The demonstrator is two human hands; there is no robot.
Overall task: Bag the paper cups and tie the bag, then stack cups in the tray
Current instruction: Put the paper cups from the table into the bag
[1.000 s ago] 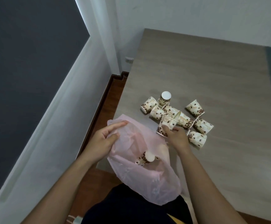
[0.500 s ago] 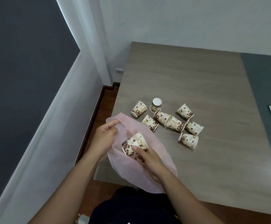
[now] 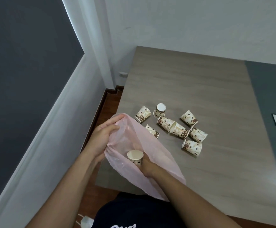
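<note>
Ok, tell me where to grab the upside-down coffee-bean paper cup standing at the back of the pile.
Pinch the upside-down coffee-bean paper cup around its narrow white base, coming straight down from above. It stands rim-down on the grey wooden table, so the base faces up, and a lying cup crowds its near side.

No readable text anywhere.
Paper cups (image 3: 176, 125) carry only a coffee-bean print, no words; white lettering on the person's dark shirt (image 3: 122, 226) is cut off at the frame's bottom edge, illegible.
</note>
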